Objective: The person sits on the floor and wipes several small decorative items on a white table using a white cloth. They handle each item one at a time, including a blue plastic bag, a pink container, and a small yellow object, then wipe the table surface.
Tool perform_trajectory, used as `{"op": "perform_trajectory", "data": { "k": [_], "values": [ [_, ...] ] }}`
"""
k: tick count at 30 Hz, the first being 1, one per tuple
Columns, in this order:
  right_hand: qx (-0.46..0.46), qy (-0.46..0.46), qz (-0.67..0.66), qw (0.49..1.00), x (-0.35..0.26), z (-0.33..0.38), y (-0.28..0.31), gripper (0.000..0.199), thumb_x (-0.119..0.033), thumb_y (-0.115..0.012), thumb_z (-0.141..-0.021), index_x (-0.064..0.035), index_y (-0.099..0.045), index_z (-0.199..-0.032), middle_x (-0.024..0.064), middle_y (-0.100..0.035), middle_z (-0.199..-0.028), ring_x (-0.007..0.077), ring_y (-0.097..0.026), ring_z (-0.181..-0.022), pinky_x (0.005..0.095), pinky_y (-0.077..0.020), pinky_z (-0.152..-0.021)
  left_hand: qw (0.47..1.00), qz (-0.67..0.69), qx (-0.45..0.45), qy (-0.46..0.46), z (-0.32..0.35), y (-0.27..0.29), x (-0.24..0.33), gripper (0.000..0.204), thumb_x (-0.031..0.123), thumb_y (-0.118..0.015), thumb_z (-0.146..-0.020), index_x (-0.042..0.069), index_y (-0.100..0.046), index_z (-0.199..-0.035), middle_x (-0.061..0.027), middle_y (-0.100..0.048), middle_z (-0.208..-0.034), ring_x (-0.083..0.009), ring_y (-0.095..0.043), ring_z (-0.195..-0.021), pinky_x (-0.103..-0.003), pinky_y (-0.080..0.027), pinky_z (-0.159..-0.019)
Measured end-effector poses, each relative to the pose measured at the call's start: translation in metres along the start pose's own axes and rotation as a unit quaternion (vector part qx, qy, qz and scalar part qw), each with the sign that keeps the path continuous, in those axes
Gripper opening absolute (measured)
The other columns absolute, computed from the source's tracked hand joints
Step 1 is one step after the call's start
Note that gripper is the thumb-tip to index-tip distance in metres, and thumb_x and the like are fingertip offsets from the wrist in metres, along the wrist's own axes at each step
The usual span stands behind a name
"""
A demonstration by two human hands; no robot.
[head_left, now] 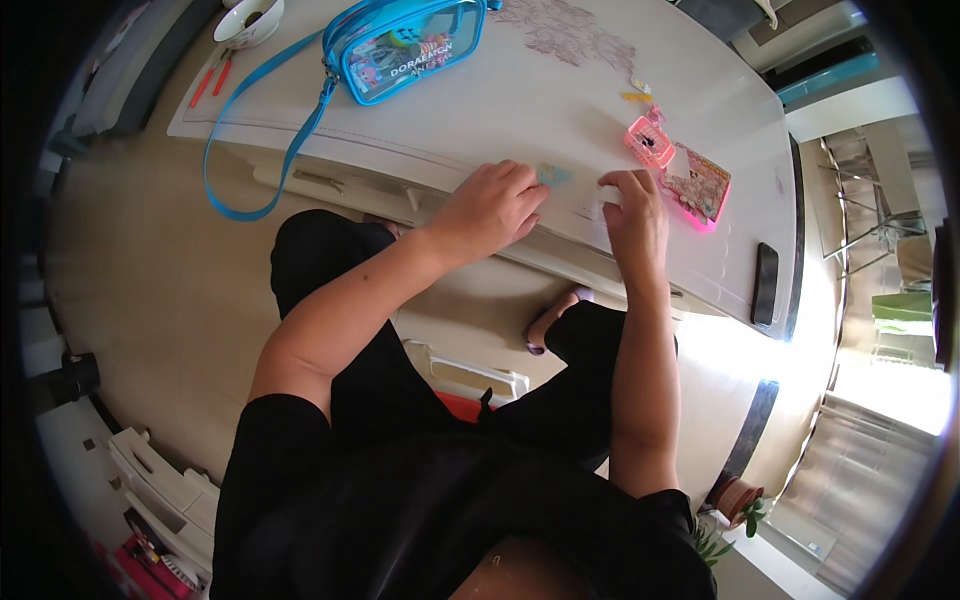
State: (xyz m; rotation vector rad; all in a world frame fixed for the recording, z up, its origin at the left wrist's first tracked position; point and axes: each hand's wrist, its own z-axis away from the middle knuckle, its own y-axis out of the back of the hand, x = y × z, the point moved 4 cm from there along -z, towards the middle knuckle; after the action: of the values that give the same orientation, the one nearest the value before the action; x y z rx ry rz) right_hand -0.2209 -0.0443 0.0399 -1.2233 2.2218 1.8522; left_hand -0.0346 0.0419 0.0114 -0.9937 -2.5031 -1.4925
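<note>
Over the table's near edge, my left hand (492,212) is closed, its fingers curled in. A small light-blue, see-through flat piece (553,175) shows at its fingertips; its kind is too small to tell. To the right, my right hand (638,205) pinches a small whitish piece (606,198) between thumb and fingers, partly hidden by them. Just beyond that hand stands a small pink basket (650,143) with something dark in it. Beside it lies a pink box with a printed picture on top (699,187).
A blue clear-fronted bag (410,58) with its strap hanging over the edge stands on the white table (400,135) at the left. Red-handled tools (208,82) and a bowl (248,25) are farther left. A black phone (765,284) lies at the right edge. Small yellow and pink bits (637,97) lie behind the basket.
</note>
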Motion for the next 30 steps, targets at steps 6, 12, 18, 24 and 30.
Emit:
{"op": "perform_trajectory", "data": {
  "k": [6, 12, 18, 24, 30],
  "values": [
    [0.003, 0.087, -0.047, 0.995, -0.035, -0.008, -0.030, 0.032, 0.008, -0.064, -0.071, -0.0080, -0.068, -0.098, 0.0118, -0.062, -0.101, 0.0354, -0.063, -0.095, 0.0451, -0.0527, -0.078, 1.000, -0.022, 0.015, -0.013, -0.004, -0.013, 0.006, 0.035, 0.013, -0.076, -0.079, 0.002, -0.064, -0.111, -0.0085, -0.056, -0.105, -0.0294, -0.056, -0.100, -0.043, -0.048, -0.087],
    [0.027, 0.038, 0.022, 0.999, 0.001, -0.016, -0.024, 0.029, 0.005, -0.064, -0.074, -0.0088, -0.067, -0.099, 0.0117, -0.062, -0.104, 0.0355, -0.063, -0.097, 0.0446, -0.0528, -0.080, 0.999, -0.043, -0.004, 0.022, -0.002, -0.018, 0.010, 0.036, 0.014, -0.076, -0.080, 0.002, -0.062, -0.110, -0.0113, -0.055, -0.116, -0.0294, -0.055, -0.110, -0.042, -0.048, -0.092],
    [0.039, -0.045, 0.011, 0.998, 0.039, -0.008, 0.000, 0.030, 0.003, -0.063, -0.074, -0.0085, -0.067, -0.101, 0.0135, -0.063, -0.110, 0.0382, -0.064, -0.095, 0.0461, -0.0515, -0.079, 0.999, -0.044, 0.014, -0.008, 0.000, -0.022, 0.013, 0.047, 0.017, -0.077, -0.080, 0.001, -0.058, -0.120, -0.0133, -0.050, -0.134, -0.0320, -0.047, -0.134, -0.044, -0.043, -0.106],
    [0.048, -0.016, -0.024, 0.998, 0.022, -0.001, 0.007, 0.031, 0.005, -0.062, -0.073, -0.0082, -0.067, -0.101, 0.0134, -0.064, -0.109, 0.0378, -0.064, -0.095, 0.0456, -0.0513, -0.080, 0.998, -0.061, -0.003, 0.007, -0.002, -0.025, 0.017, 0.053, 0.021, -0.078, -0.081, 0.004, -0.057, -0.126, -0.0116, -0.049, -0.135, -0.0302, -0.047, -0.131, -0.048, -0.037, -0.109],
    [0.036, 0.000, -0.041, 0.999, 0.008, -0.001, 0.002, 0.033, 0.005, -0.062, -0.072, -0.0085, -0.068, -0.101, 0.0127, -0.064, -0.106, 0.0362, -0.064, -0.092, 0.0443, -0.0516, -0.077, 0.998, 0.015, 0.005, 0.067, -0.004, -0.022, 0.021, 0.058, 0.020, -0.078, -0.081, 0.006, -0.056, -0.132, -0.0111, -0.049, -0.136, -0.0308, -0.046, -0.131, -0.048, -0.039, -0.108]
  ]
}}
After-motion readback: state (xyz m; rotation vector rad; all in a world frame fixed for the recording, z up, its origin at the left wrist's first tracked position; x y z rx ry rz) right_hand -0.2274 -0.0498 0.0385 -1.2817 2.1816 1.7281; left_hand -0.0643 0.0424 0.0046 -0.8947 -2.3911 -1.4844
